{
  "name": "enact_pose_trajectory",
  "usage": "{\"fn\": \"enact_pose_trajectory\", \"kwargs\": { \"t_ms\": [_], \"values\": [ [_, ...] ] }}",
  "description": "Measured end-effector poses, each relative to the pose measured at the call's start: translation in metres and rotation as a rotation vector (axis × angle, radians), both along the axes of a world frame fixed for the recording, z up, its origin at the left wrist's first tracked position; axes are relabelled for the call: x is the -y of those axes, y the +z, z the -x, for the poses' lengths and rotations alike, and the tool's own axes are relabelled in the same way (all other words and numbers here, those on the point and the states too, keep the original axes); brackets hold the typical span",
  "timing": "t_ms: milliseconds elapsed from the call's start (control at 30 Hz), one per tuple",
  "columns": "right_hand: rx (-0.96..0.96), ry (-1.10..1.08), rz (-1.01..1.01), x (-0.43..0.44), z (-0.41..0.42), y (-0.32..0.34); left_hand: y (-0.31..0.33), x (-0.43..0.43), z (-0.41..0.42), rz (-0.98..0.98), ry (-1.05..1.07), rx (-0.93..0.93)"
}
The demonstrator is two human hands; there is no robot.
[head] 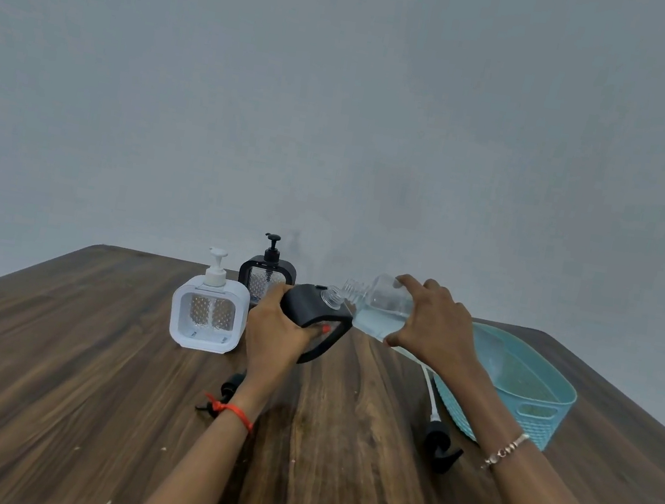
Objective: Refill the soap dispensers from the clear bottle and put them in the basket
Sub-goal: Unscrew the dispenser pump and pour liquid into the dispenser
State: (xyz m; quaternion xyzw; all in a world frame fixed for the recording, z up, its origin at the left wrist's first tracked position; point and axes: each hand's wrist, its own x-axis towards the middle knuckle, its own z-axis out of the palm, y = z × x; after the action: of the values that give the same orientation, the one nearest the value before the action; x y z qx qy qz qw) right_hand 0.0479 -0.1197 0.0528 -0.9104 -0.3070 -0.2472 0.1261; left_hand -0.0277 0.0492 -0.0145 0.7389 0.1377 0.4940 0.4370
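My left hand (273,331) grips a black soap dispenser (314,307) with its pump off, tilted toward the right. My right hand (434,325) holds the clear bottle (374,305) on its side, its threaded mouth right at the dispenser's open neck; pale liquid lies in the bottle's lower half. A white dispenser (209,311) with its pump on stands to the left. Behind it stands a second black dispenser (265,272), also capped. The teal basket (538,394) sits to the right, partly behind my right forearm.
Two loose black pump heads lie on the wooden table: one (231,385) beside my left wrist, one with a white tube (440,445) near the basket. A grey wall stands just behind the table's far edge.
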Motion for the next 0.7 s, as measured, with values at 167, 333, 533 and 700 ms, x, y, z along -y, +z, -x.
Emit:
{"fn": "enact_pose_trajectory", "kwargs": {
  "t_ms": [167,333,533,700],
  "values": [
    [-0.001,-0.009,0.02,0.0006,0.001,0.0013,-0.0016,0.0008,-0.0005,-0.002,-0.001,0.0],
    [-0.011,-0.002,0.011,0.0023,0.0016,0.0023,-0.0017,0.0026,-0.0012,0.019,0.001,0.009],
    [-0.008,-0.002,0.025,0.0048,0.0024,0.0028,-0.0017,0.0037,-0.0005,0.023,-0.012,0.01],
    [-0.007,-0.011,0.035,0.0065,0.002,0.0036,-0.0026,0.0051,-0.0012,0.021,-0.008,0.007]
  ]
}}
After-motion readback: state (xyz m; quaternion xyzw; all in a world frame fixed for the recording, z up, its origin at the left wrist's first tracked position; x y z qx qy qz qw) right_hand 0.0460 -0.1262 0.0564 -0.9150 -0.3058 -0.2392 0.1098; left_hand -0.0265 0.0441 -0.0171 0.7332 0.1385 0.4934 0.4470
